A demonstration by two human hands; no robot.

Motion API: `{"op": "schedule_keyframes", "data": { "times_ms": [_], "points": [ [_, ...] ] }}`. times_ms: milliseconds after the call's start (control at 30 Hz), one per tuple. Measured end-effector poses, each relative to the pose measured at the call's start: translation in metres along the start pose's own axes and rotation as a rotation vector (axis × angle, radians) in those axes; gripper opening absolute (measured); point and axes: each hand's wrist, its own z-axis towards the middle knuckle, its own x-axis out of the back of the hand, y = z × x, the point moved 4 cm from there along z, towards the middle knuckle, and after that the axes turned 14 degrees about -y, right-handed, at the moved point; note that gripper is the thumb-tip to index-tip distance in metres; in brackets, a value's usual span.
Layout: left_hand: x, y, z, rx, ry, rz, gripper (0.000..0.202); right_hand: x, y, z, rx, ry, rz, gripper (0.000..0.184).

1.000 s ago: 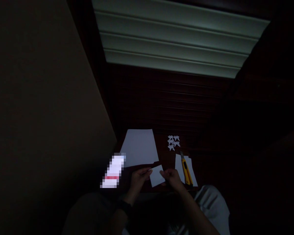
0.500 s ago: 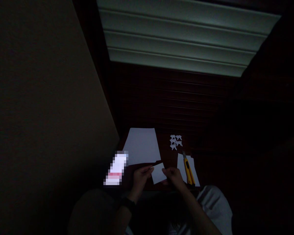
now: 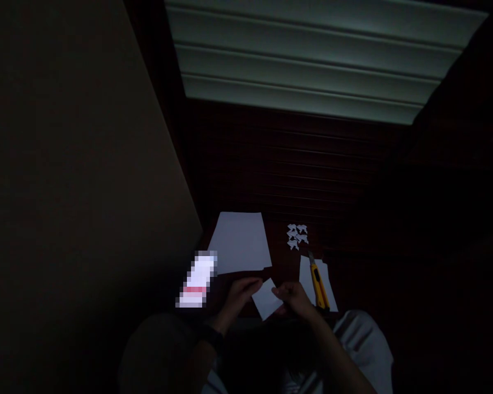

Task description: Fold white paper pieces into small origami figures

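Note:
A small white square of paper (image 3: pixel 266 300) is held over the near edge of the dark table, turned with one corner toward me. My right hand (image 3: pixel 298 300) pinches its right side between thumb and fingers. My left hand (image 3: pixel 240 293), with a dark band on the wrist, is at the paper's upper left with its fingers stretched out; whether they touch it is hard to tell in the dim light. Right of my hands, a yellow utility knife (image 3: pixel 319 287) with its blade out lies on a white paper sheet (image 3: pixel 307 279).
A large white sheet (image 3: pixel 241 241) covers the table's far left. Several small folded paper shapes (image 3: pixel 297 236) lie at the far right. A bright, pixelated phone-like screen (image 3: pixel 197 280) is at left. A wall (image 3: pixel 66 164) rises on the left and slatted panels (image 3: pixel 296 65) stand behind.
The small paper square has turned so that a corner points toward me. My left fingers have loosened from its left edge, while my right hand keeps its pinch. The view shifted slightly.

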Motion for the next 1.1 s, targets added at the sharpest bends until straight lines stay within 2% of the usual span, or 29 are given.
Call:
{"op": "schedule_keyframes", "data": {
  "times_ms": [100, 167, 300, 500, 767, 867, 1000, 1033, 1100],
  "points": [
    [-0.005, 0.003, 0.007, 0.005, -0.131, 0.093, 0.034, -0.002, 0.001, 0.000, -0.039, -0.093, -0.056, 0.040],
    [-0.007, 0.000, 0.013, 0.014, -0.161, 0.155, 0.033, -0.003, 0.001, 0.000, -0.051, -0.142, -0.090, 0.040],
    [-0.007, -0.010, 0.020, 0.023, -0.108, 0.176, 0.032, -0.005, 0.002, 0.001, -0.044, -0.174, -0.110, 0.040],
    [-0.004, -0.016, 0.017, 0.095, 0.018, 0.101, 0.037, -0.003, 0.004, 0.003, -0.053, -0.207, -0.056, 0.037],
    [-0.001, -0.016, 0.016, 0.081, 0.050, 0.101, 0.038, 0.001, 0.008, -0.010, -0.042, -0.197, -0.007, 0.041],
    [0.000, -0.012, 0.015, 0.074, 0.052, 0.088, 0.038, 0.012, 0.005, -0.020, -0.015, -0.114, -0.051, 0.039],
    [-0.004, -0.010, 0.015, 0.036, 0.002, 0.100, 0.039, 0.026, -0.019, -0.028, 0.181, 0.231, -0.309, 0.036],
    [-0.006, -0.011, 0.016, 0.029, -0.012, 0.110, 0.039, 0.023, -0.025, -0.026, 0.219, 0.249, -0.366, 0.034],
    [-0.009, -0.013, 0.016, 0.010, -0.033, 0.129, 0.038, 0.012, -0.032, -0.017, 0.236, 0.166, -0.450, 0.033]
  ]
}}
